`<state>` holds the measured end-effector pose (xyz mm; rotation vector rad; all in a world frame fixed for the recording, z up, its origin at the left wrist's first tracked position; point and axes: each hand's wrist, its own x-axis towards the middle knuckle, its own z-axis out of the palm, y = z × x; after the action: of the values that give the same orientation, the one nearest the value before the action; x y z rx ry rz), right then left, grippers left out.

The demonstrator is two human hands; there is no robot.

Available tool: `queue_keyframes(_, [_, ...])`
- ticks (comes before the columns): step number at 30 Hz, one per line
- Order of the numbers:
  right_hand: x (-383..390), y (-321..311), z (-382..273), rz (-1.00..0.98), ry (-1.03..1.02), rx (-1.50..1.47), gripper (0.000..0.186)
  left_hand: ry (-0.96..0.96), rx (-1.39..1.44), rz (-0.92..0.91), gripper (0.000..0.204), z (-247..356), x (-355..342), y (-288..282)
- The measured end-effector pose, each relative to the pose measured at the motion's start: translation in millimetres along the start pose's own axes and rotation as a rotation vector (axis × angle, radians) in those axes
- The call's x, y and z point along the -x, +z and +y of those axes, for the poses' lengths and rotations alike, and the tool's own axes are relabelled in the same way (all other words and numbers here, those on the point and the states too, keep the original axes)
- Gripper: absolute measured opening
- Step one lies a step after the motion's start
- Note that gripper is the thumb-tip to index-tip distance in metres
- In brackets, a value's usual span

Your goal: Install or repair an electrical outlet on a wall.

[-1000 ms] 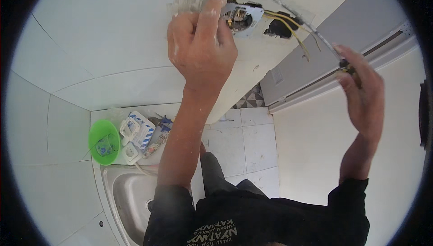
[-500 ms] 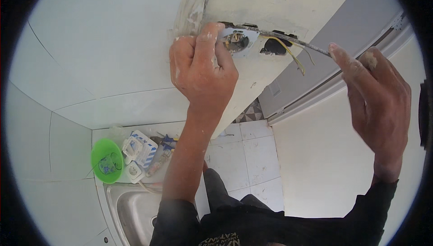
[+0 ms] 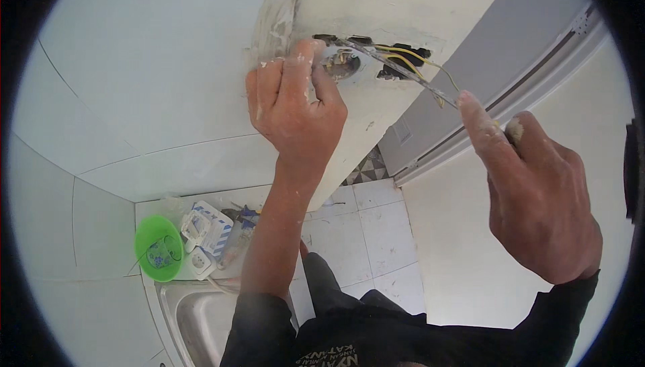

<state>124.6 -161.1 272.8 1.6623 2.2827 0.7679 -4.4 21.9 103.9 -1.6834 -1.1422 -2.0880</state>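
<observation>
A metal socket frame (image 3: 345,67) sits in the wall beside a rough dark cut-out (image 3: 392,70), from which yellow wires (image 3: 435,67) hang out. My left hand (image 3: 295,101), dusted with white, is closed with its fingertips at the frame's left edge. My right hand (image 3: 537,185) grips a long, dirty screwdriver (image 3: 431,87), whose tip reaches the top of the frame, crossing in front of the wires. The screwdriver's handle is mostly hidden by my fingers.
Below on the left, a counter (image 3: 151,207) carries a green bowl (image 3: 152,266), white socket parts (image 3: 209,226) and tools (image 3: 245,215), beside a steel sink (image 3: 188,313). A grey door (image 3: 443,118) stands at the right, above a tiled floor (image 3: 390,232) with my legs.
My right hand first turned round on the screwdriver, and its tip came down onto the frame. Since then that hand has moved left, tilting the shaft more steeply. My left hand stays at the frame.
</observation>
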Motion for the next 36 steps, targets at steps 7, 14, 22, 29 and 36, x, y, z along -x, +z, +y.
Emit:
queue_keyframes(7, [2,6,1,0.158,-0.072,0.187,0.047,0.027,0.062,0.039,0.034,3,-3,3])
queue_keyframes(14, [-6,2,1,0.114,0.043,-0.151,0.038,0.05,0.05,0.033,0.035,1,-5,-1])
queue_keyframes(22, [-1,-4,-60,-0.014,0.238,-0.015,0.045,0.11,0.072,0.042,0.035,-6,-1,5])
queue_keyframes(29, [-3,-5,-57,-0.025,0.163,-0.178,0.04,0.111,0.061,0.081,0.034,-6,2,5])
queue_keyframes(36, [-12,7,-40,0.055,0.312,-0.461,0.037,0.129,0.062,0.094,0.032,-4,1,6])
